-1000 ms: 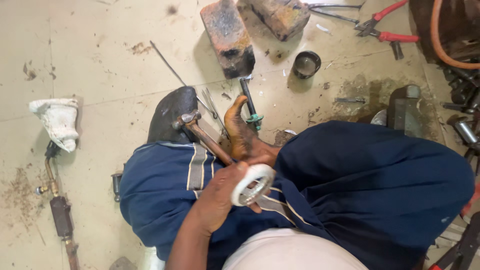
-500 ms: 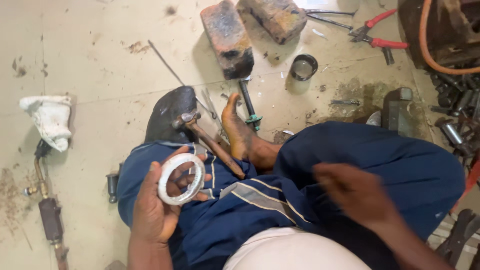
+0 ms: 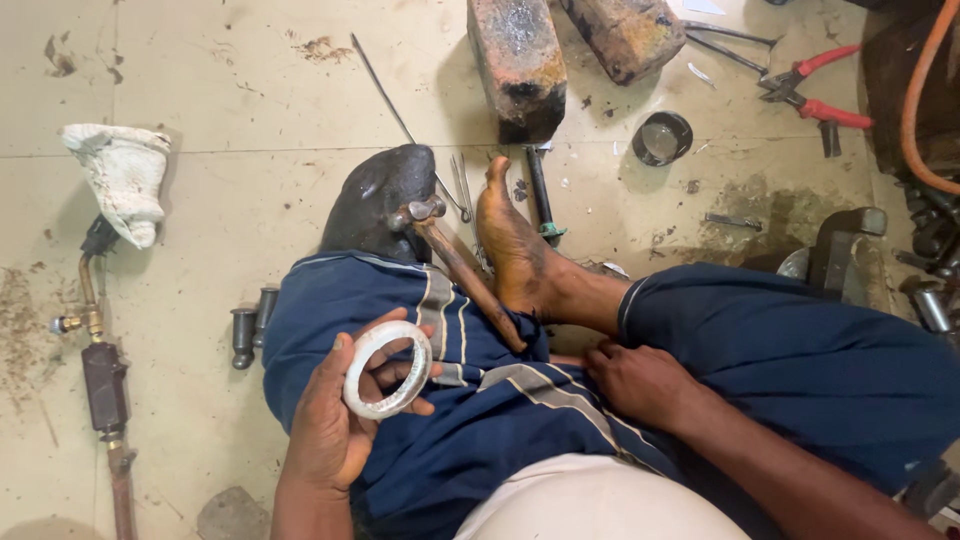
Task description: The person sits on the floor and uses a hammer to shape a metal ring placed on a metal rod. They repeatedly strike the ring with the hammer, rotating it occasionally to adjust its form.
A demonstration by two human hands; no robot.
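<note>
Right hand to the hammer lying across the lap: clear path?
Probably yes. The right hand rests empty on the lap beside the hammer, whose handle lies uncovered along the bare foot. The left hand holds a white ring, off to the side.

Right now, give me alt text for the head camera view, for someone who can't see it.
A person sitting on a stained floor holds a white ring in the left hand, while the right hand rests on dark blue trousers near a bare foot. Two bricks, red-handled pliers and a white cloth lie around.
</note>
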